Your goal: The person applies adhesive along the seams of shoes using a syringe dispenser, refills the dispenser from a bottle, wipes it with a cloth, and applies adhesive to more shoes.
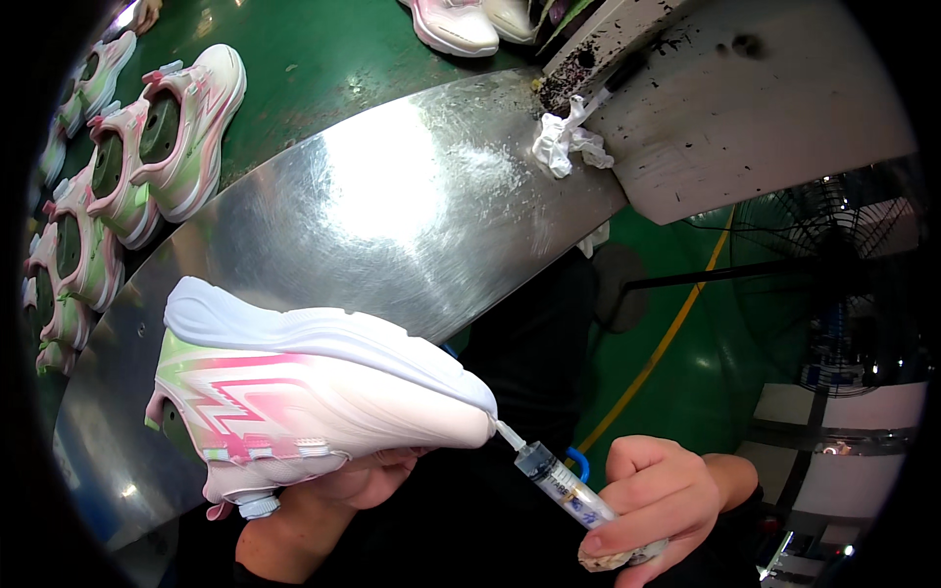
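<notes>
A pink, white and green sneaker [323,392] lies tipped over in my left hand [368,480], its white sole facing up and away from me. The fingers of that hand are partly hidden beneath the shoe's upper. My right hand [662,495] is closed around the rear of a clear syringe [567,490] with a whitish nozzle. The nozzle's tip meets the sneaker's toe, near the line where sole and upper join. Something pale and crumpled shows under the right fingers, too unclear to name.
A shiny steel tabletop [284,216] spans the middle. Several similar sneakers [196,132] stand on a green surface at left, more shoes [456,24] at the top. Crumpled white tissue [559,147] lies by a stained metal panel [755,108]. A black fan [833,245] stands at right.
</notes>
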The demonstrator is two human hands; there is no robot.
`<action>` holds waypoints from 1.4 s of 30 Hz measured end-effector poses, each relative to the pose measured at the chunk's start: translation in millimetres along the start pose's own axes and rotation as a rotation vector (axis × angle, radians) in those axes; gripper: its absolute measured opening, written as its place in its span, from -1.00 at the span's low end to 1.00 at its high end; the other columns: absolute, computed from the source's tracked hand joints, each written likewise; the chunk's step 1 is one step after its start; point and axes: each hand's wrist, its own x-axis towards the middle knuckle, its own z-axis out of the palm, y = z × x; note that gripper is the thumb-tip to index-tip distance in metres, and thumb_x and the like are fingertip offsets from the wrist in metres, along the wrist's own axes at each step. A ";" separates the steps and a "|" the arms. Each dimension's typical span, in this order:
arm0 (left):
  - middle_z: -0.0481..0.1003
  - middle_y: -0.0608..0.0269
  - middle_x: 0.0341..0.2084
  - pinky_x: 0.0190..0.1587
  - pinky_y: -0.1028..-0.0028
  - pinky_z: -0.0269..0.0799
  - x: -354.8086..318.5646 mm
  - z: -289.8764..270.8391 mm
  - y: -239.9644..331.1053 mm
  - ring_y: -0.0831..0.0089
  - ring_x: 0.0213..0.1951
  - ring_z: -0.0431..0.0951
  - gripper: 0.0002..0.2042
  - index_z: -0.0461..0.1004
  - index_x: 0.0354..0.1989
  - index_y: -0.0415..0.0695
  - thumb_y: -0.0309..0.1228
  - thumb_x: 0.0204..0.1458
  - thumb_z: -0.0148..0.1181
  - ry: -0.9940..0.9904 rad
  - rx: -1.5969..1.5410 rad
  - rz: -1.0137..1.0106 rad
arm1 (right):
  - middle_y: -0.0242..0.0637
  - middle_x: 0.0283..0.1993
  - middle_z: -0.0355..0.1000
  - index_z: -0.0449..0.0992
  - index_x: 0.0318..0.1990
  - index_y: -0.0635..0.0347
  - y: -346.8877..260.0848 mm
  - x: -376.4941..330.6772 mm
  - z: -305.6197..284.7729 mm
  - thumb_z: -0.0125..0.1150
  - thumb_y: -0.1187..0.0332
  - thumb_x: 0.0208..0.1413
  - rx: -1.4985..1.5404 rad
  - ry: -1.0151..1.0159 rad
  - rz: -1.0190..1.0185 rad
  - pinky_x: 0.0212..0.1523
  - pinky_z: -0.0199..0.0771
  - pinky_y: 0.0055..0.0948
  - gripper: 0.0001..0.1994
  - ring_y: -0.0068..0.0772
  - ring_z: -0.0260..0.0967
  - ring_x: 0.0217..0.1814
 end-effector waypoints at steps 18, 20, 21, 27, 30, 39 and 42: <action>0.46 0.13 0.00 0.02 0.36 0.54 17.4 11.3 9.6 0.26 0.03 0.50 -0.54 0.31 0.16 -0.07 -0.60 0.05 0.17 -0.200 -0.160 0.052 | -0.65 -0.52 0.31 0.60 -0.31 -0.14 33.1 6.2 38.7 0.45 0.16 -0.18 -0.767 0.149 -0.204 -0.63 -0.14 -0.64 -0.76 -0.59 -0.11 -0.57; 0.50 0.07 -0.08 -0.03 0.44 0.58 14.2 11.4 9.7 0.16 0.05 0.48 -0.53 0.33 0.14 -0.13 -0.45 0.02 0.27 -0.162 -0.122 0.034 | -0.65 -0.52 0.31 0.59 -0.31 -0.14 34.1 8.0 40.5 0.45 0.17 -0.18 -0.782 0.147 -0.216 -0.63 -0.13 -0.64 -0.76 -0.59 -0.11 -0.57; 0.50 0.07 -0.08 -0.03 0.44 0.58 14.0 13.4 10.9 0.16 0.05 0.48 -0.53 0.33 0.14 -0.13 -0.45 0.02 0.27 -0.165 -0.120 0.039 | -0.65 -0.53 0.30 0.59 -0.30 -0.14 35.2 8.6 41.2 0.46 0.17 -0.19 -0.799 0.151 -0.226 -0.62 -0.13 -0.64 -0.76 -0.59 -0.11 -0.57; 0.49 0.03 -0.05 -0.07 0.50 0.58 10.6 20.9 12.9 0.15 0.05 0.49 -0.58 0.37 0.09 -0.19 -0.35 0.05 0.25 -0.147 -0.097 0.032 | -0.65 -0.53 0.31 0.58 -0.30 -0.13 38.9 -2.9 46.3 0.46 0.17 -0.19 -0.832 0.117 -0.228 -0.60 -0.11 -0.62 -0.74 -0.61 -0.11 -0.59; 0.50 0.02 -0.05 -0.07 0.46 0.58 6.0 20.7 14.6 0.14 0.04 0.49 -0.59 0.37 0.09 -0.17 -0.36 0.06 0.24 -0.096 -0.078 0.050 | -0.66 -0.53 0.33 0.57 -0.28 -0.13 40.3 -0.2 47.3 0.47 0.17 -0.19 -0.799 0.109 -0.285 -0.60 -0.10 -0.60 -0.73 -0.61 -0.10 -0.60; 0.26 -0.02 0.19 0.17 0.11 0.30 -75.6 -27.8 20.2 0.08 0.20 0.31 -0.19 0.01 0.33 -0.17 -0.45 -0.15 0.29 -0.163 -0.088 0.010 | -0.41 -0.19 0.46 0.51 -0.09 -0.04 107.7 27.4 12.6 0.46 0.06 -0.19 -0.898 0.407 -0.177 -0.20 0.21 -0.41 -0.53 -0.30 0.17 -0.26; 0.34 -0.16 0.11 0.16 0.11 0.32 -129.8 -16.4 31.8 0.02 0.12 0.40 -0.08 0.02 0.30 -0.34 -0.43 -0.35 0.33 0.231 0.023 0.158 | -0.47 -0.14 0.45 0.49 -0.04 -0.05 149.2 51.3 -2.8 0.45 0.09 -0.24 -0.897 0.398 -0.070 -0.11 0.17 -0.42 -0.48 -0.29 0.17 -0.18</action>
